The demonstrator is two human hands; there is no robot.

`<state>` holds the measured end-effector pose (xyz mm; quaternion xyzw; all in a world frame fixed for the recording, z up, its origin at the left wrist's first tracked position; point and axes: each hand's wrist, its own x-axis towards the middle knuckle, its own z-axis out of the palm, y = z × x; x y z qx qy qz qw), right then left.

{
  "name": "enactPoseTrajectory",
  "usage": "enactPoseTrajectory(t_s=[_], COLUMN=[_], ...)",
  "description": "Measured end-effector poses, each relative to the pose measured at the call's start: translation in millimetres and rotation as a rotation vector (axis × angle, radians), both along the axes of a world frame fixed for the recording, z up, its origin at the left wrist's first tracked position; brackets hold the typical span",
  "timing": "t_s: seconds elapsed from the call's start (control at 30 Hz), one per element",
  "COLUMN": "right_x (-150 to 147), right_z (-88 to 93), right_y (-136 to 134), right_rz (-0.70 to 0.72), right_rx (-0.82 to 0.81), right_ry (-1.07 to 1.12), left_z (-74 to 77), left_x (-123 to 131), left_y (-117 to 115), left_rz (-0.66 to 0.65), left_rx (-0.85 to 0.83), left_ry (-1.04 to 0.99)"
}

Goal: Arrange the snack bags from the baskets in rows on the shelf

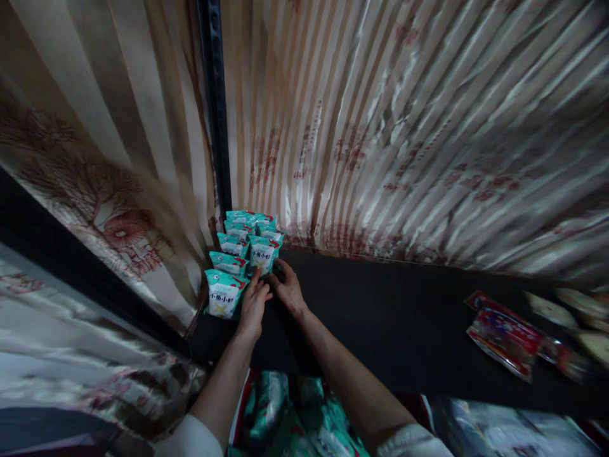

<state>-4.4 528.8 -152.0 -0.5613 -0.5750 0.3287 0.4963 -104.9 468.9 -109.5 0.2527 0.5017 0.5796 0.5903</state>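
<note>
1. In the head view, your left hand [257, 298] is left of the frame's centre, its fingertips at the lower front of a small teal-and-white plastic snack bag with dark lettering [261, 254]. Whether these fingers grasp it or only touch it, you cannot tell from here.
2. Your right hand [288, 289] is just beside it, fingers curled at that bag's lower right edge; its grip cannot be told either.
3. That snack bag stands upright at the front of the right-hand row. The left-hand row of matching teal-and-white bags [222, 293] reaches further towards you, one bag behind another.
4. Both rows stand on a flat black shelf [380, 311], near a black metal post with holes [214, 95] that rises to the top of the frame.
5. Beige striped cloth with reddish flower prints [285, 95] hangs behind the shelf and down the left side.
6. Below your forearms, at bottom centre, more teal plastic bags [271, 406] lie in a heap.
7. At the right of the frame lies a shiny red-and-purple plastic packet [507, 333], with blurred pale packages [552, 310] beyond it.
</note>
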Motion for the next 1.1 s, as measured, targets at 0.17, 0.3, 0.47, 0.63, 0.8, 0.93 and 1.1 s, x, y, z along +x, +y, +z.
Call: enactPoseTrajectory(t_s=[0.17, 0.3, 0.47, 0.63, 0.8, 0.93, 1.1], right_x=[30, 59, 90, 109, 108, 102, 100], right_z=[10.8, 20.1, 20.1, -2.8, -18.8, -12.2, 3.5], right_y=[-44, -102, -191, -267, -291, -284, -282], right_rz=[-0.071, -0.154, -0.162, -0.002, 0.059, 0.08, 0.088], right_rx=[-0.028, 0.009, -0.066, -0.151, -0.225, -0.247, -0.226], right_ry=[-0.009, 0.003, -0.072, -0.416, -0.758, -0.876, -0.881], left_z=[-0.7, -4.4, -11.8, -21.6, -30.4, -43.0, -50.6], left_x=[2, 9, 27, 43, 38, 26, 19], left_y=[-12, -39, -95, -164, -213, -231, -237], left_rz=[0.011, -0.062, -0.376, -0.574, -0.683, -0.678, -0.689], left_rx=[0.031, 0.093, 0.147, 0.263, 0.298, 0.231, 0.236], left_ry=[0.068, 0.214, 0.334, 0.717, 1.023, 1.042, 1.063])
